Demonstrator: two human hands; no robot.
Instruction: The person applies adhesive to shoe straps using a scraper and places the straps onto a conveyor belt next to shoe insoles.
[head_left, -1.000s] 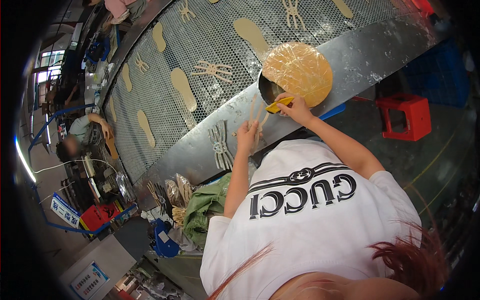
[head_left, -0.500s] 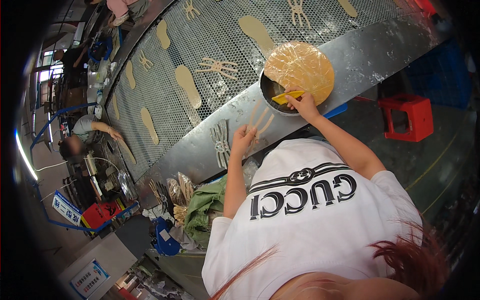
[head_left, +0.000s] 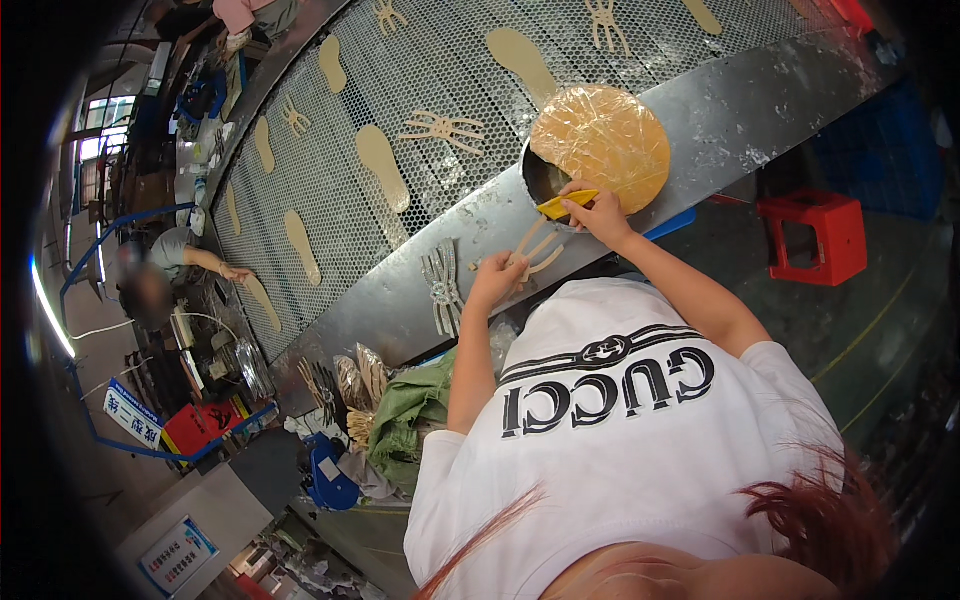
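My left hand is closed on a beige strappy sandal upper, whose thin straps spread out to the right of my fingers over the metal ledge. In my right hand I pinch a flat yellow tool, its tip close above the straps; whether it touches them I cannot tell. Just beyond it stands a round dark pot, partly covered by an orange disc wrapped in clear film. Left of my left hand, a bundle of silvery strappy uppers lies on the ledge.
A mesh conveyor carries several beige soles and strap uppers. At the left, another person's hand reaches to a sole on the mesh. A red stool stands at the right; a green sack lies below the ledge.
The yellow tool has moved from the pot's opening to its near rim, toward the straps. My left hand has shifted slightly right with the upper. Soles on the conveyor have slid slightly right.
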